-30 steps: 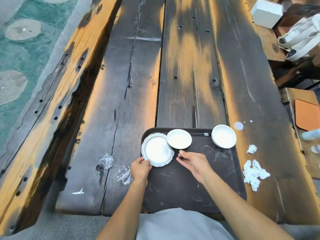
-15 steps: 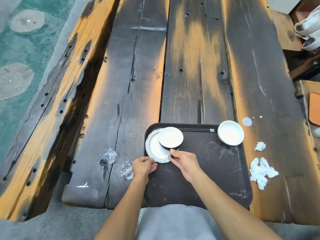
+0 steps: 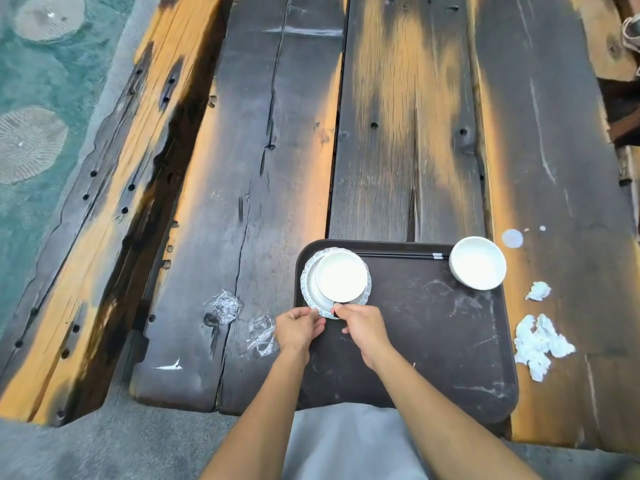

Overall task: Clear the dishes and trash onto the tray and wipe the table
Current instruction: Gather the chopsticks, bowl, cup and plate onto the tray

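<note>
My left hand (image 3: 298, 328) pinches the plate (image 3: 309, 293) rim at the tray's (image 3: 433, 341) near-left corner; my right hand (image 3: 363, 328) grips the bowl (image 3: 341, 276) stacked on it. Both look like glazed ceramic: stiff, slick, breakable, best held by rims. Chopsticks (image 3: 398, 255) lie beyond. No legible writing anywhere.

Head view: steep downward, close over tray (image 3: 433, 341) (single camera).
</note>
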`<state>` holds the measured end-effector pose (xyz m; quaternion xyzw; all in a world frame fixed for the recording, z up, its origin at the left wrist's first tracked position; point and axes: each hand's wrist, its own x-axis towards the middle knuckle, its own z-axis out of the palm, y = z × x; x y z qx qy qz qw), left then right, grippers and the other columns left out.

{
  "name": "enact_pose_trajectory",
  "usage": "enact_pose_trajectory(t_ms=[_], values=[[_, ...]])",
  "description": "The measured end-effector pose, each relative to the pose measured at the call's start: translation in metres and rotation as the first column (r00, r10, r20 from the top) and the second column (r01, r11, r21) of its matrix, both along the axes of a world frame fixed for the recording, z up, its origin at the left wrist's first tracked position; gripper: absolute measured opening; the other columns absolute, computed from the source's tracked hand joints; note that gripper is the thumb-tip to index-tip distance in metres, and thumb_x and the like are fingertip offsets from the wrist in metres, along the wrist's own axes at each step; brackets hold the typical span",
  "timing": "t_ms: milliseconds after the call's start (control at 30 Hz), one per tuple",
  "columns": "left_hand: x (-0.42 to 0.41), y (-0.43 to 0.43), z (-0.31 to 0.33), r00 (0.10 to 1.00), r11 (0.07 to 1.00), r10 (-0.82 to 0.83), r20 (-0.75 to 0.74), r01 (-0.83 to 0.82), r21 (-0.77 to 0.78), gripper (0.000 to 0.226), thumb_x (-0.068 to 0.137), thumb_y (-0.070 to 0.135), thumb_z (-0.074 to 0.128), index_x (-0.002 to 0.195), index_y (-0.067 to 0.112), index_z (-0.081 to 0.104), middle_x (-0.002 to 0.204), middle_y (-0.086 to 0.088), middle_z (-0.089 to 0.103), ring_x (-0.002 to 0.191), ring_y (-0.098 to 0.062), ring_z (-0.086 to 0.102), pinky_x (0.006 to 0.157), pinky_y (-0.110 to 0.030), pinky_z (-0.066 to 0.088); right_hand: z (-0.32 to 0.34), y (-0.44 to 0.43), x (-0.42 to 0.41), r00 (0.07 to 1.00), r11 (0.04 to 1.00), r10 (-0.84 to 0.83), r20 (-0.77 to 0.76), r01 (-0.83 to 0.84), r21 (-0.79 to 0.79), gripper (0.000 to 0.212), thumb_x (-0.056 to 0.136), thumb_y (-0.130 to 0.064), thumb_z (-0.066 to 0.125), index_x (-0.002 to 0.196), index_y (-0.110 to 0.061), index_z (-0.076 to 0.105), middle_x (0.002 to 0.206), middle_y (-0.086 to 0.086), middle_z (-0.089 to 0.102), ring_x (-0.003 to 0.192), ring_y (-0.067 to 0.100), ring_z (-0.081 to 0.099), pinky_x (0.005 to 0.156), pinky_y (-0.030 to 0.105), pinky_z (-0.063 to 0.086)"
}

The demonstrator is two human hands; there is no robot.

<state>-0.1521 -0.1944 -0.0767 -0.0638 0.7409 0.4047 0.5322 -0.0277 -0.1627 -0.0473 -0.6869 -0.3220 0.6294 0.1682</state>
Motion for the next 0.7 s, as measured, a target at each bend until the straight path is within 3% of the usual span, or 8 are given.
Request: enact_pose_trajectory(t_ms=[67,133,200,367,467,533,700], values=[[0.000,0.001,0.001,1.000,1.000,0.002,0.004,-0.002,0.003,0.017,0.092,-0.001,0.066,0.105,-0.011,0.065,0.087,-0.024,0.070,0.076,-0.025,0.071,0.069,-0.027,0.062,-0.002,0.002,-0.002,0.998,0.999,0.036,0.053,-0.037,0.025,0.016,0.084,-0.031,0.070,0.072,-0.025,0.079,0.086,0.008,0.074,0.065,0.009,0.054,0.063,0.026,0.047],[0.000,0.001,0.000,1.000,1.000,-0.005,0.006,0.005,-0.001,0.017,0.092,-0.001,0.066,0.105,-0.012,0.066,0.087,-0.023,0.071,0.077,-0.025,0.072,0.072,-0.029,0.062,-0.004,0.004,-0.003,0.996,0.998,0.054,0.069,-0.056,0.030,0.016,0.082,-0.032,0.071,0.068,-0.032,0.079,0.077,-0.002,0.075,0.065,0.008,0.055,0.066,0.027,0.048],[0.000,0.000,0.000,1.000,1.000,-0.010,0.006,0.010,-0.002,0.017,0.092,0.000,0.066,0.105,-0.011,0.066,0.087,-0.023,0.071,0.077,-0.025,0.072,0.073,-0.030,0.062,-0.004,0.005,-0.003,0.994,0.996,0.077,0.081,-0.079,0.027,0.015,0.080,-0.034,0.071,0.070,-0.028,0.080,0.070,-0.011,0.073,0.065,0.008,0.054,0.066,0.027,0.048],[-0.001,-0.001,0.000,1.000,1.000,-0.015,0.010,0.015,0.009,0.015,0.092,0.000,0.066,0.103,-0.009,0.066,0.084,-0.021,0.072,0.076,-0.024,0.073,0.067,-0.026,0.062,-0.009,0.006,-0.003,0.976,0.987,0.151,0.156,-0.159,0.038,0.036,0.078,-0.040,0.068,0.083,-0.005,0.073,0.059,0.003,0.053,0.055,0.011,0.044,0.059,0.029,0.040],[-0.002,-0.002,-0.001,0.999,0.999,-0.029,0.021,0.029,0.015,0.014,0.092,0.002,0.067,0.102,-0.008,0.067,0.084,-0.021,0.073,0.076,-0.024,0.073,0.068,-0.027,0.062,-0.012,0.004,-0.002,0.969,0.983,0.162,0.185,-0.175,0.056,0.040,0.079,-0.042,0.068,0.087,-0.003,0.071,0.071,0.018,0.064,0.062,0.009,0.048,0.060,0.028,0.041],[-0.003,-0.004,-0.001,0.999,0.999,-0.041,0.027,0.040,0.022,0.012,0.092,0.002,0.067,0.101,-0.007,0.067,0.084,-0.021,0.073,0.076,-0.024,0.073,0.071,-0.029,0.062,-0.014,0.003,-0.002,0.963,0.979,0.176,0.204,-0.194,0.069,0.039,0.080,-0.043,0.067,0.085,-0.005,0.072,0.083,0.017,0.068,0.064,0.008,0.050,0.061,0.028,0.042],[-0.002,-0.006,0.001,0.997,0.998,-0.061,0.043,0.060,0.028,0.004,0.093,-0.001,0.063,0.095,-0.001,0.067,0.086,-0.020,0.072,0.072,-0.026,0.071,0.071,-0.032,0.063,-0.012,-0.002,-0.004,0.937,0.961,0.222,0.271,-0.258,0.104,0.043,0.083,-0.046,0.062,0.080,-0.004,0.070,0.071,0.014,0.066,0.059,0.009,0.048,0.063,0.031,0.044]])
